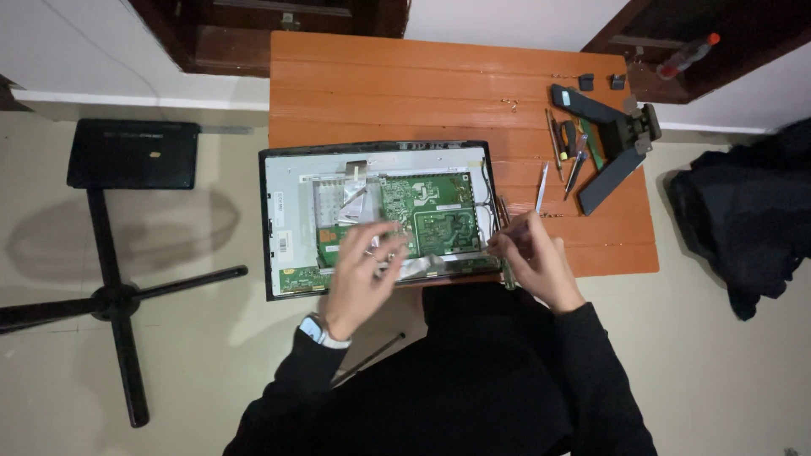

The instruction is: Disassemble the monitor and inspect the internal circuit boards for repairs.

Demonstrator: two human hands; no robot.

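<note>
The left hand (pixel 359 274) is hovering over the near edge of the opened monitor (pixel 287 181), fingers loosely spread and blurred; it is lying on or just above the crumpled silver foil (pixel 422 268), and I cannot tell whether it is gripping anything. The right hand (pixel 536 257) is sitting at the monitor's near right corner with fingers pinched narrow around something thin, perhaps a small tool or a cable end; it is too small to name.

Taking the monitor as landmark: it is lying face down on the orange wooden table (pixel 405 84), its long axis running left to right across the person. Two green circuit boards (pixel 427 207) are lying side by side in its middle, just beyond the left hand's fingertips and to the left of the right hand. The left hand is the nearer one to the boards; the right is nearer to the monitor's side edge.

To the right of the monitor, well apart from it, one dark monitor stand (pixel 604 143) is lying on the table, with a small cluster of about four hand tools (pixel 568 152) between stand and monitor. Beyond the stand two small dark caps (pixel 601 82) are sitting. To the left of the monitor, off the table, one black stool (pixel 127 156) is standing on the floor
</note>
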